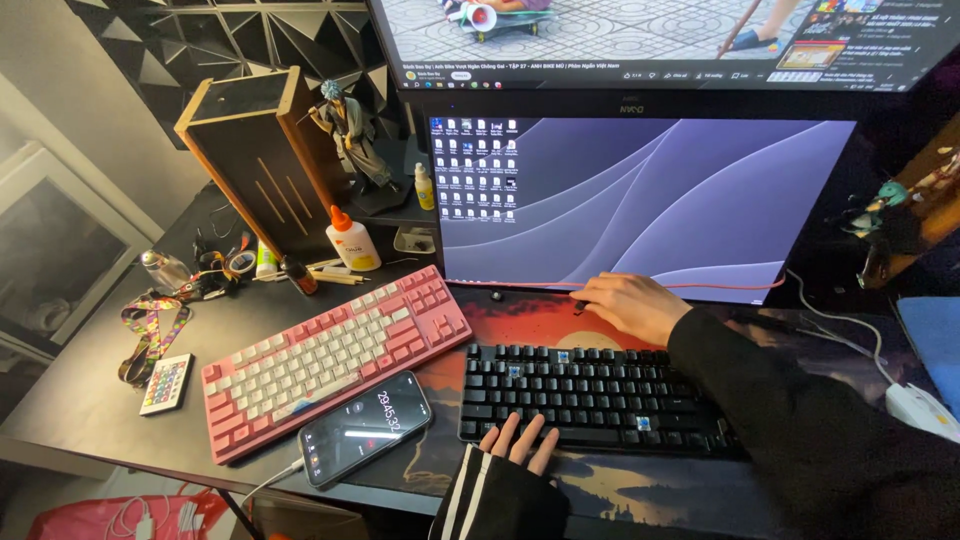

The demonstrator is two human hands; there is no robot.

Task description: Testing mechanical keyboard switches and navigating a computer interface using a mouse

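While a sleeve hides its palm, the left hand [518, 440] rests open on the black keyboard [600, 395]; right hand's [632, 305] grip unclear.

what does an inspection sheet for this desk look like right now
surface: dark desk with a printed desk mat.
job's things: black keyboard, some keycaps differ; pink keyboard pushed aside at an angle.
clutter: phone, small remote, glue bottle, lanyard, figurine.
grippers: left hand fingers on the black keyboard's front edge; right hand behind it, pinching a small dark object.
cables: white cable into the phone; red cable along the monitor's base.
surroundings: two monitors, wooden box.
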